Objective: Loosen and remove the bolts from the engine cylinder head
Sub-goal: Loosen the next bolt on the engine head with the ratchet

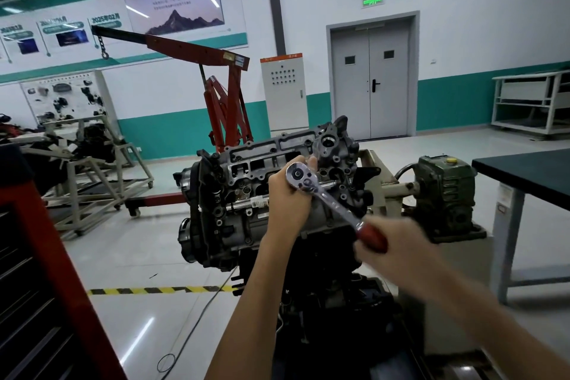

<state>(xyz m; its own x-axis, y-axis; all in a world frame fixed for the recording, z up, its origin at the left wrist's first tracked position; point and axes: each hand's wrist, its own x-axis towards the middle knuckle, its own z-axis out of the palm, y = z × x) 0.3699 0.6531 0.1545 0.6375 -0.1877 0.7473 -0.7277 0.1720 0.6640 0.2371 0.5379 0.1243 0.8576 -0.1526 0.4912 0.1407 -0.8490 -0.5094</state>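
Fingers (311,162) of the left hand (288,194) are curled narrow round the chrome head of the ratchet (331,202), with the palm cupped behind it. I judge this grip is meant to keep the socket square on its bolt, so the drive does not slip off when force goes on the far end. That bolt is hidden behind the hand, so I cannot tell whether the socket is seated.

From the head the shaft runs out toward 4 o'clock to the red handle (371,235), where the right hand (401,245) is wrapped round the grip. Its outline is smeared, but the fingers plainly close on the handle. Holding at the very end gives the longest lever, which suits breaking a tight bolt loose.

The cylinder head (271,153) sits near the frame's centre, just to 12 o'clock of the left hand. It is carried on its stand (374,176) with the open face tipped toward the person, which brings the bolt holes within reach. A green gearbox (444,191) stands at 3 o'clock of the cylinder head, with a dark table (524,176) beyond it. A red engine hoist (228,102) stands at 11 o'clock.
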